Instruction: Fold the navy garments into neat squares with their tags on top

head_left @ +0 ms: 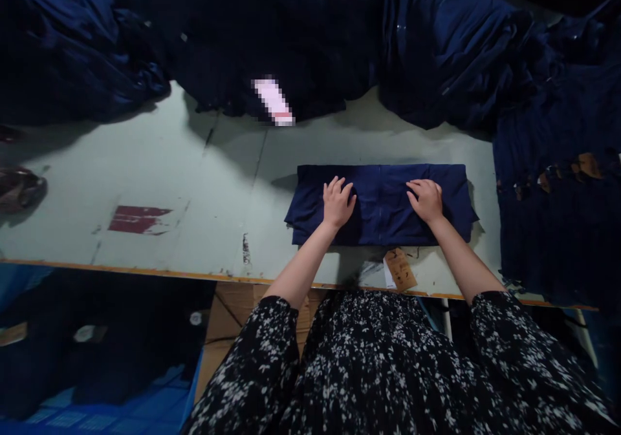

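A navy blue garment (379,202), folded into a wide flat rectangle, lies on the pale green table (194,183). My left hand (338,202) rests on its left half, fingers spread and holding nothing. On the right half lies my right hand (425,200), its fingers apart and also without anything in them. A brown paper tag (400,269) and a white one (389,275) stick out below the garment's front edge, near the table's edge.
Dark blue garments (446,47) are heaped along the back. A stack with brown tags (557,228) stands at the right. A pixelated bright object (274,101) lies at the back. Below left are a blue crate (145,409) and cardboard (233,306).
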A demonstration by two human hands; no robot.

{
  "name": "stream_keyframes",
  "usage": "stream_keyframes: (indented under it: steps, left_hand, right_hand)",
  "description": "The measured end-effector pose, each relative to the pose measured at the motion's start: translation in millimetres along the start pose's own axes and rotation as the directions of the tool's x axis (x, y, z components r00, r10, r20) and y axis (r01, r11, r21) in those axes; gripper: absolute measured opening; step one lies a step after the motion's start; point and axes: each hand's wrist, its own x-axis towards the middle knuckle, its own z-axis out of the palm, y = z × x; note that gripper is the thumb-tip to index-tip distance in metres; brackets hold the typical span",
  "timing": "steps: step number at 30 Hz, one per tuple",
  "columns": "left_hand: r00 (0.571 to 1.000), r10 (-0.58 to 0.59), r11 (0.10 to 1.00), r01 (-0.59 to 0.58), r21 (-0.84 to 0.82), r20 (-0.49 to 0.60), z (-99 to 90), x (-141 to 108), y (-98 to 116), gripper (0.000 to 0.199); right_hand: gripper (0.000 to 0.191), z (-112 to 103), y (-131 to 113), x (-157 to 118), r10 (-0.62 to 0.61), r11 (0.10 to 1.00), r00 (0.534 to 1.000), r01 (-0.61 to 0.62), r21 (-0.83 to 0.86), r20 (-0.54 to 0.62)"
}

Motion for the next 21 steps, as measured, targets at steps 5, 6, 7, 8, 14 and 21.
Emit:
stream_keyframes:
  steps: [5,6,7,8,14,21]
  left_hand:
    - [0.998,0.055,0.993,-0.055,-0.105,-0.006,7.1,58.6,2.4,0.036]
    - [0.998,0.062,0.991,-0.061,-0.12,0.003,9.2,68.0,3.8,0.036]
    - [0.998,0.067,0.989,-0.065,-0.132,0.016,11.5,76.0,5.3,0.036]
    - [0.997,0.067,0.988,-0.062,-0.14,0.03,13.8,82.3,6.7,0.037]
    - [0.994,-0.031,0.997,0.039,-0.066,0.108,27.2,86.5,8.0,0.048]
    - [0.988,-0.059,0.997,0.064,-0.031,0.14,42.8,87.7,1.7,0.062]
  right_hand:
    - [0.039,12.3,-14.7,61.4,-0.031,0.999,0.999,0.03,0.028,0.032]
    - [0.04,15.4,-17.0,71.2,-0.04,0.999,0.998,0.038,0.038,0.04]
    - [0.04,18.5,-19.0,79.7,-0.047,0.998,0.998,0.045,0.048,0.048]
    - [0.041,21.4,-20.5,86.8,-0.051,0.997,0.997,0.048,0.056,0.058]
    - [0.052,40.6,-20.2,97.5,-0.013,1.0,0.986,0.011,0.009,0.165]
    - [0.067,66.2,-10.1,95.4,-0.016,1.0,0.991,0.013,0.025,0.13]
